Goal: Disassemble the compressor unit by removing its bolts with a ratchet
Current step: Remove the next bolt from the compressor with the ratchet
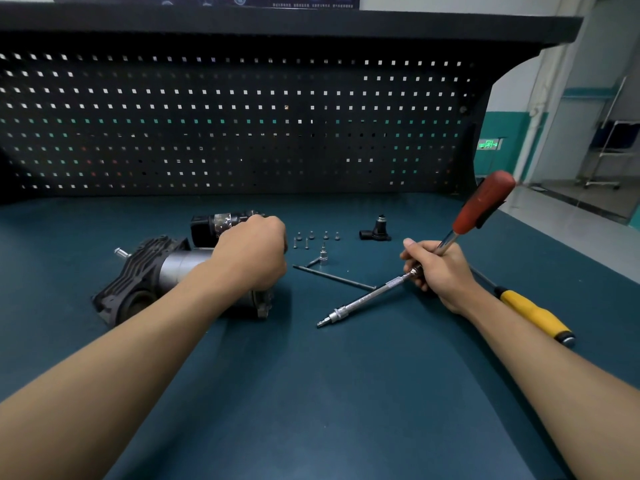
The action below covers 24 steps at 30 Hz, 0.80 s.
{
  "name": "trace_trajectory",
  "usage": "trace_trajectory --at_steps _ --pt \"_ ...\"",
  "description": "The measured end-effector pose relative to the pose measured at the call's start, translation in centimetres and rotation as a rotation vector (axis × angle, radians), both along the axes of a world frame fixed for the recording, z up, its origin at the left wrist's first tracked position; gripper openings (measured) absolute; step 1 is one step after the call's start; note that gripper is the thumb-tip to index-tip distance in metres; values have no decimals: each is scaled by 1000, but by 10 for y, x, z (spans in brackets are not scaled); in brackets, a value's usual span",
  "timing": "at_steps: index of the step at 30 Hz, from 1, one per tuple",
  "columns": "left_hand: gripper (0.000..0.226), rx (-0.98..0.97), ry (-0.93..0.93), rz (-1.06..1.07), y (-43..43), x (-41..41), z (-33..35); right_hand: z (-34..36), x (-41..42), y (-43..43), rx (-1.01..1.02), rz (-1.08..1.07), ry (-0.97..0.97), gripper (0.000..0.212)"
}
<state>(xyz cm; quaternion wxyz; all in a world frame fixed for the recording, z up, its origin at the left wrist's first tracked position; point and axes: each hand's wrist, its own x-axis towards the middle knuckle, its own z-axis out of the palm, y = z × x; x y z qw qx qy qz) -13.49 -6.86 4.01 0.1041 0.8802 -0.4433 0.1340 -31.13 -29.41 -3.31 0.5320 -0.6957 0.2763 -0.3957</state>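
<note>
The compressor unit [152, 275], dark cast metal with a grey cylinder body, lies on its side at the left of the blue bench. My left hand [251, 254] is curled over its right end, fingers wrapped around the housing. My right hand [438, 268] grips the ratchet [374, 294] at its head; the red handle [483, 202] points up and away, and the long chrome extension slants down-left to a bit tip just above the mat. Several removed bolts [311, 239] stand in a loose group behind the tool.
A long thin rod [334, 278] and a small socket [323, 258] lie between my hands. A black fitting [377, 232] sits further back. A yellow-handled screwdriver [533, 313] lies by my right forearm. The pegboard [242, 126] walls off the back; the bench edge [568, 244] runs along the right.
</note>
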Motion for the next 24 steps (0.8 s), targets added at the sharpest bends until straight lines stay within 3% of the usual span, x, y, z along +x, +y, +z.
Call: trace_trajectory --at_steps 6,11,15,24 --pt "10 17 -108 -176 -21 -21 7 0 1 1 7 6 -15 35" --pt "28 136 -198 -431 -48 -59 9 0 0 -1 18 15 -13 35" --pt "33 229 -171 -495 -52 -57 7 0 0 -3 30 15 -9 37" --pt "48 68 -237 -580 -54 -46 -1 0 0 -4 41 20 2 38"
